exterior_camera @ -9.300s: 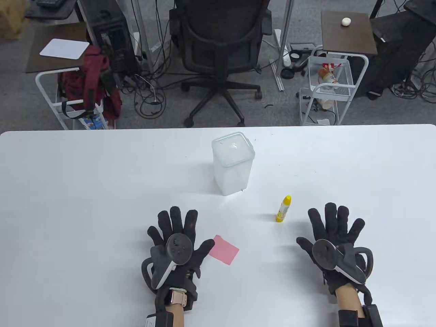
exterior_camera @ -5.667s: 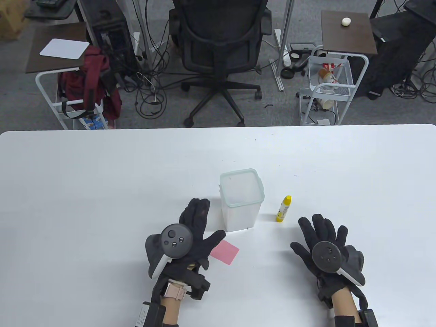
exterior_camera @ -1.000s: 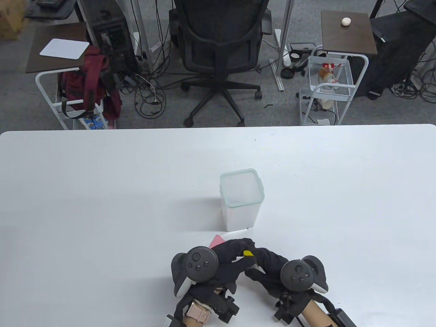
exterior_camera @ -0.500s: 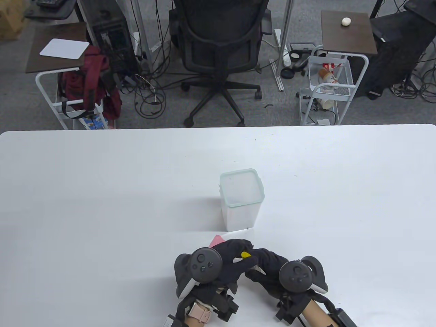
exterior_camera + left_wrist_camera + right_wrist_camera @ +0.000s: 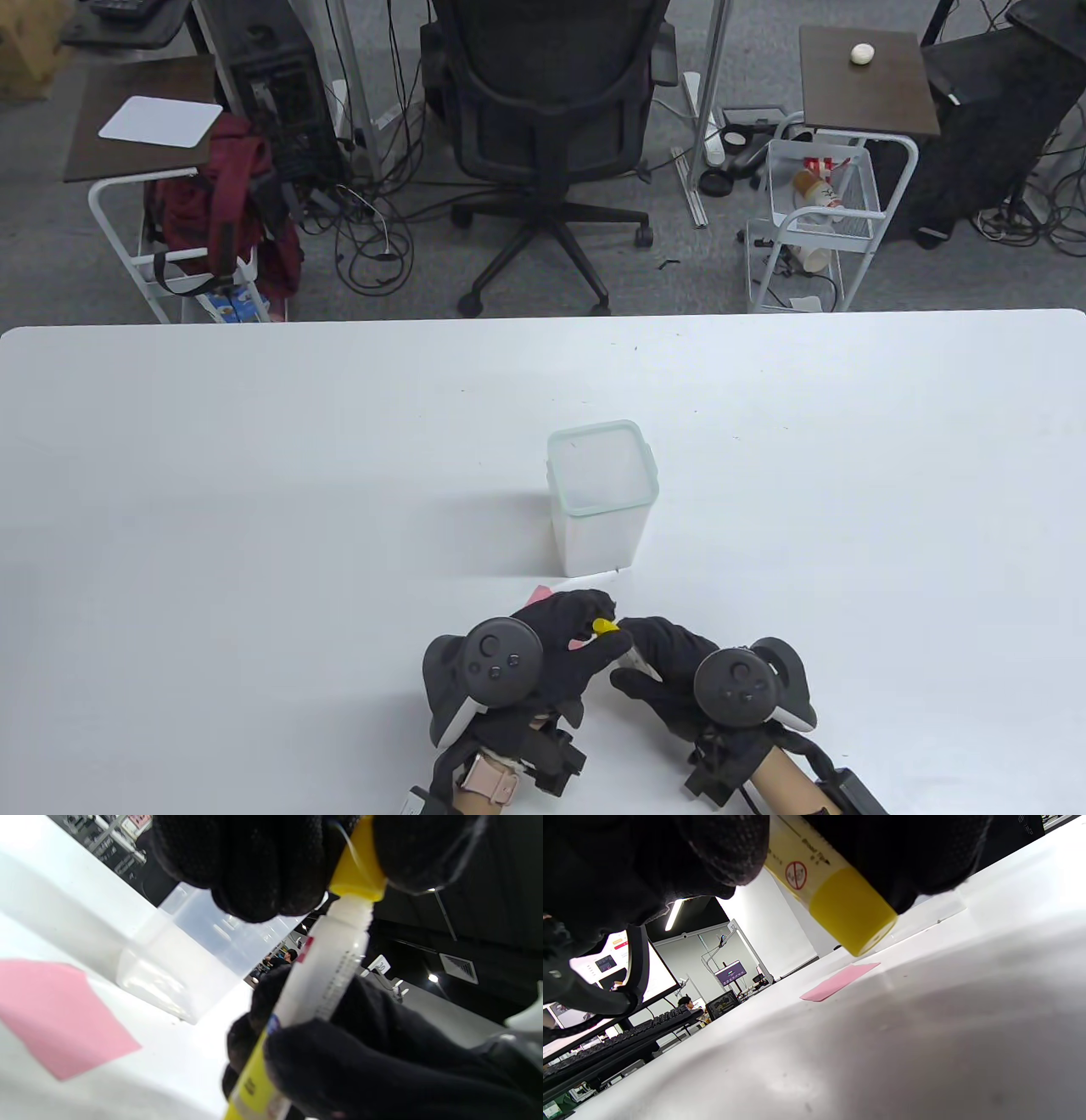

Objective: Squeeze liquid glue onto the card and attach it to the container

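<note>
Left grip (image 5: 560, 641): your fingers pinch the yellow cap (image 5: 355, 870)
Right grip (image 5: 670, 666): you clasp the glue bottle (image 5: 322, 980)
Pink card (image 5: 55, 1014): flat on the surface (image 5: 254, 509) beside the container (image 5: 601, 501)

The glue bottle (image 5: 326, 971) was white with a yellow cap (image 5: 358, 870), a yellow lower band and a small red mark. The card (image 5: 55, 1014) was plain pink, the container (image 5: 601, 497) frosted clear with a pale green rim, the gloves black, the table (image 5: 254, 475) white.
</note>
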Demonstrator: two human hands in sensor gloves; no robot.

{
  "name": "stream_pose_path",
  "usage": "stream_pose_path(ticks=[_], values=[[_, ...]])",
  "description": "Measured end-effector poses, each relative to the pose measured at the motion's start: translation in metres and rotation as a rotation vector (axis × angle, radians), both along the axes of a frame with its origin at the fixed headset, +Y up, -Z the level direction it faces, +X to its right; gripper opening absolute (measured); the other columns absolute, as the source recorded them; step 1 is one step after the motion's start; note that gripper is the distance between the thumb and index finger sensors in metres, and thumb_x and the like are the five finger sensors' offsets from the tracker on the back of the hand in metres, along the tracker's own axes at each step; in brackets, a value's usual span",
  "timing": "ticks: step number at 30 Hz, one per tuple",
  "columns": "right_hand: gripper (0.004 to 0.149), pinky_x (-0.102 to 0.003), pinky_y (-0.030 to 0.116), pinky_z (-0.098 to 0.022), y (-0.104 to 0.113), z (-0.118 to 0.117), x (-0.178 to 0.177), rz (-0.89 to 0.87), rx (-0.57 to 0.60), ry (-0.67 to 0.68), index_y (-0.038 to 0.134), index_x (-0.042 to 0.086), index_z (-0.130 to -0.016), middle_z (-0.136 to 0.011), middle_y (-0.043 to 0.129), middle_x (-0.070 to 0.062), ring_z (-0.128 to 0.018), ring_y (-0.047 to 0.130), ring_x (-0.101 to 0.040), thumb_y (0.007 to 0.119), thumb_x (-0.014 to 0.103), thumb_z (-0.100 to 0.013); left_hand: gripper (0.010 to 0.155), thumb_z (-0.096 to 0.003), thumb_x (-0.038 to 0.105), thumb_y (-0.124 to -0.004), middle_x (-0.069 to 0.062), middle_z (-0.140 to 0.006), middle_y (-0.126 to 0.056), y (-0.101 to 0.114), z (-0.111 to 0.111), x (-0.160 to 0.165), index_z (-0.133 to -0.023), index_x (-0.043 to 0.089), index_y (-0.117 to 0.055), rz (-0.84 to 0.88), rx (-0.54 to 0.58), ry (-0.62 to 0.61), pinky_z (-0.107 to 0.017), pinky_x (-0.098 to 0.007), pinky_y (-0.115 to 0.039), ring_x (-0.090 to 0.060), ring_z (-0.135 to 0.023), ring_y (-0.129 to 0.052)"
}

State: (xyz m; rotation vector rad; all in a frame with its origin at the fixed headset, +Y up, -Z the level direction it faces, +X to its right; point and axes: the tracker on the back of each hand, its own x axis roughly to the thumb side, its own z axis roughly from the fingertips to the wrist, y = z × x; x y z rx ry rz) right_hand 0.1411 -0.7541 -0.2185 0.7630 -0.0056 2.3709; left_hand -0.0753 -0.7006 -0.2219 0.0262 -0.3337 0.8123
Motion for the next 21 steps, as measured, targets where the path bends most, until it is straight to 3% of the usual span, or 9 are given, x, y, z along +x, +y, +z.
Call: stream_pose_path(ticks=[5,10,14,21], values=[[0.055,-0.048,0.078,-0.055,0.0,0.0,0.001,0.012,0.005,-0.01,0.058,0.009,-0.1,-0.094,0.074,-0.02,-0.076,0.086,-0.042,0.071,0.041,-0.058,0.052,-0.0434,0.056,-0.079,0.012,-0.086,-0.089,0.002,-0.002,-0.008,-0.092,0.039,-0.073,0.053,-0.014,0.026,-0.062,-0.033,-0.078,-0.015,-0.075,-0.095],[0.055,-0.048,0.077,-0.055,0.002,-0.002,0.006,0.0,0.005,-0.032,0.058,0.009,-0.1,-0.095,0.073,-0.02,-0.076,0.086,-0.042,0.071,0.041,-0.058,0.05,-0.0433,0.054,-0.081,0.011,-0.087,-0.089,0.005,-0.008,-0.041,-0.09,0.039,-0.076,0.025,-0.001,0.199,-0.062,-0.035,-0.077,-0.016,-0.076,-0.094],[0.055,-0.048,0.077,-0.055,0.003,-0.003,0.008,-0.006,0.004,-0.04,0.058,0.009,-0.1,-0.095,0.073,-0.02,-0.076,0.086,-0.042,0.071,0.041,-0.058,0.047,-0.0411,0.051,-0.084,0.01,-0.087,-0.09,-0.014,-0.019,-0.075,-0.087,0.039,-0.082,-0.171,-0.078,0.387,-0.063,-0.036,-0.078,-0.018,-0.077,-0.095],[0.055,-0.049,0.077,-0.055,0.001,-0.003,0.004,0.002,-0.007,-0.033,0.058,0.009,-0.1,-0.095,0.073,-0.02,-0.076,0.086,-0.042,0.071,0.041,-0.058,0.046,-0.0386,0.043,-0.089,0.009,-0.087,-0.094,-0.045,-0.029,-0.098,-0.084,0.037,-0.087,-0.352,-0.215,0.468,-0.063,-0.038,-0.077,-0.02,-0.079,-0.095]])
